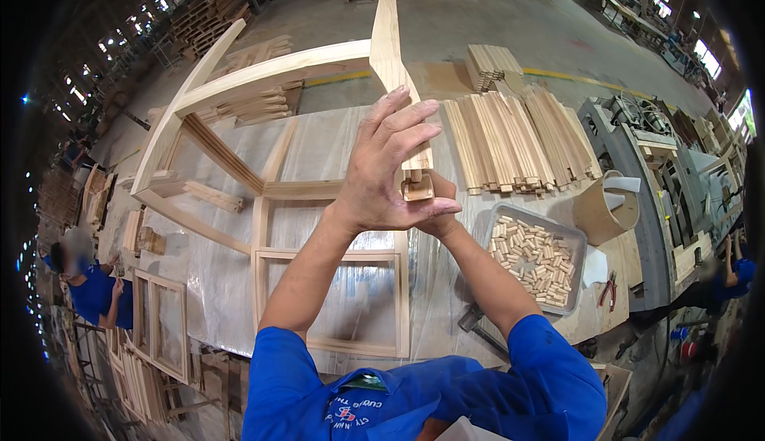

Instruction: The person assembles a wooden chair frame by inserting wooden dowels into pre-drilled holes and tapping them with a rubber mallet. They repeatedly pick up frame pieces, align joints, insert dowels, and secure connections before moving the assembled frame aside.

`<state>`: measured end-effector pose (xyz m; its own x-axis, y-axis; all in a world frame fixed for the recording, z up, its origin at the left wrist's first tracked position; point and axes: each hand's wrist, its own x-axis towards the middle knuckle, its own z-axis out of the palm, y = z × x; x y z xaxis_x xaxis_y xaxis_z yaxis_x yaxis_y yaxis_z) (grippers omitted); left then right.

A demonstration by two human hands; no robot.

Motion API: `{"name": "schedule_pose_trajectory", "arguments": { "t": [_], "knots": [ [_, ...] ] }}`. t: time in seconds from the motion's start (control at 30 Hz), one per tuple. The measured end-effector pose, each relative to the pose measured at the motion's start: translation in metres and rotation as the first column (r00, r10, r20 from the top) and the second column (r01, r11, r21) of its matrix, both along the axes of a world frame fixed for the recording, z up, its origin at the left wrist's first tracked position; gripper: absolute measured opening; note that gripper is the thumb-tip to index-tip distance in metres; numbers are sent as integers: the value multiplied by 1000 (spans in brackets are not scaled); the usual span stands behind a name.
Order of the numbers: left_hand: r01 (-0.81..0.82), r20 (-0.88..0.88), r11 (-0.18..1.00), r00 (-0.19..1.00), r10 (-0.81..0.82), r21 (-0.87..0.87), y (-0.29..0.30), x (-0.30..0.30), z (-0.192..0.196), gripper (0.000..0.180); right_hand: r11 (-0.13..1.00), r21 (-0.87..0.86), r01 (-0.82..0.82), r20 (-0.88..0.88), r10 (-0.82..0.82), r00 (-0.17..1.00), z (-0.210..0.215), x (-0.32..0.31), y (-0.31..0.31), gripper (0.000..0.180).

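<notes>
Plastic-covered bench (215,297), wooden frame (389,62) above it.
Stiff, probably light; best held by the post end, where my left fingers (413,117) clasp; my right hand (443,188), half-hidden, I can't judge.

At the fingers (406,140), the frame (386,54) is smooth, matt wood; to their right, matt wooden dowels (558,271) and plastic tray (579,262); to their left, glossy film (219,305).
</notes>
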<state>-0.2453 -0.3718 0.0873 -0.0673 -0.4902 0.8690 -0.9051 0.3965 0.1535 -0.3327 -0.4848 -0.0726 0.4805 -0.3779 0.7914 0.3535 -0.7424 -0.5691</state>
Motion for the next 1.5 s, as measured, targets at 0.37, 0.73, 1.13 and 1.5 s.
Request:
{"name": "schedule_pose_trajectory", "arguments": {
  "t": [0.37,0.73,1.13,1.5],
  "knots": [
    [20,-66,978,997,-34,-206,-17,9,-13,55,979,175,103,32,-110,993,2,-21,34,12],
    [69,-210,916,964,-164,-396,-31,1,-38,85,961,274,21,-218,41,975,25,-40,35,32],
    [589,-924,759,380,46,280,-17,-47,-156,22,862,475,179,-541,125,832,-110,-127,24,91],
    [406,-947,905,321,-12,126,-24,-66,-161,30,415,713,565,-642,64,764,-183,-65,135,130]
  ]
}}
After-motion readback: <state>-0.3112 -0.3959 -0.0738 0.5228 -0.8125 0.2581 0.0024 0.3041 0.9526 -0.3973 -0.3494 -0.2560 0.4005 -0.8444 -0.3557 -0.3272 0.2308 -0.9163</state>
